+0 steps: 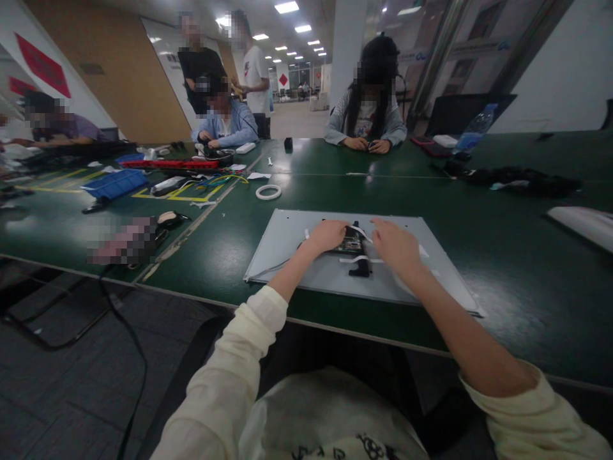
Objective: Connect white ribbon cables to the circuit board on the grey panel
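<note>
A grey flat panel (282,237) lies on the table in front of me, with a green circuit board (353,243) and a black bracket (360,268) at its middle. A short strip of white tape (360,232) spans the gap between my hands over the board. My left hand (328,235) is closed at the strip's left end, its fingertips partly hidden. At the other end my right hand (396,246) has curled fingers against the tape, with the index finger stretched out. Another white strip (352,260) crosses the bracket. A thin cable (271,270) runs across the panel's left side.
A roll of white tape (268,191) lies beyond the panel. To the left are a blue tray (115,184), coloured wires (211,185) and a pinkish pouch (127,241). A water bottle (474,131) and black cloth-like items (522,180) are at right. Co-workers sit across the table.
</note>
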### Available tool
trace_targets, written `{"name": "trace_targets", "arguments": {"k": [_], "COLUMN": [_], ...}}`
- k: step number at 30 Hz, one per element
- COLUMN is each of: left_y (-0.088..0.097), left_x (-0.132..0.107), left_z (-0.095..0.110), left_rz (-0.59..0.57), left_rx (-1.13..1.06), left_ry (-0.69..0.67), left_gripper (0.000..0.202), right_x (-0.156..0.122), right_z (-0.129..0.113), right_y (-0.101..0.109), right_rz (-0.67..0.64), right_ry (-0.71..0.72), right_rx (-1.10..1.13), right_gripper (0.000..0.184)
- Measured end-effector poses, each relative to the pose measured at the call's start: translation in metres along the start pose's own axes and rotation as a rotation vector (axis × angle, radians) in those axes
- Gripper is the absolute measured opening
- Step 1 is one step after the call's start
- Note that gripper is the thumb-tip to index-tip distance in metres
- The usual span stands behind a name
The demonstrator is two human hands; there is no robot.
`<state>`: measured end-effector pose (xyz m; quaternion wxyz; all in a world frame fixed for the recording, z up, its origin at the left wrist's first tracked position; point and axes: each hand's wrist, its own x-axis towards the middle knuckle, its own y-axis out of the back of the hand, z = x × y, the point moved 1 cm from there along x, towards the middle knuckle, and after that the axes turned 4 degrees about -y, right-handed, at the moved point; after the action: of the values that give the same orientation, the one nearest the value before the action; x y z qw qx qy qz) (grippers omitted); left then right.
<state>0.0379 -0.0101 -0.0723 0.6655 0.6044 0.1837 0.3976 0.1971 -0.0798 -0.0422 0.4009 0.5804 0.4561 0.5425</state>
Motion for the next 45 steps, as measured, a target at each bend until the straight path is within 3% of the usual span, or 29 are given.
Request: {"name": "trace_targets", "arguments": {"k": [5, 9, 12, 19, 29, 37, 45], "left_y": [0.013, 0.031, 0.042, 0.053, 0.054, 0.054, 0.054], "left_x": [-0.002, -0.007, -0.012, -0.022, -0.025, -0.028, -0.030], "left_z": [-0.004, -0.017, -0.029, -0.048, -0.051, -0.049, -0.047], "left_rz": [0.138, 0.389, 0.532, 0.587, 0.635, 0.681, 0.681], "left_rx": [-0.106, -0.141, -0.110, -0.077, -0.055, -0.087, -0.104], "left_ry": [0.072, 0.112, 0.198, 0.361, 0.365, 0.363, 0.368], "left_gripper": [0.038, 0.035, 0.033, 0.028, 0.023, 0.020, 0.019], "right_x": [-0.003, -0.016, -0.024, -0.029, -0.041, -0.037, -0.015], "right_z": [-0.013, -0.032, -0.042, -0.047, -0.057, -0.054, -0.039], "right_y": [0.004, 0.000, -0.005, -0.011, -0.004, -0.015, -0.027], "right_rz": [0.102, 0.026, -0.051, -0.140, -0.137, -0.065, 0.070], "right_ry": [0.436, 0.781, 0.875, 0.880, 0.980, 0.855, 0.669], "right_rx": [0.328, 0.352, 0.312, 0.210, 0.170, 0.224, 0.154], "right_gripper": [0.035, 0.047, 0.056, 0.061, 0.056, 0.056, 0.053]}}
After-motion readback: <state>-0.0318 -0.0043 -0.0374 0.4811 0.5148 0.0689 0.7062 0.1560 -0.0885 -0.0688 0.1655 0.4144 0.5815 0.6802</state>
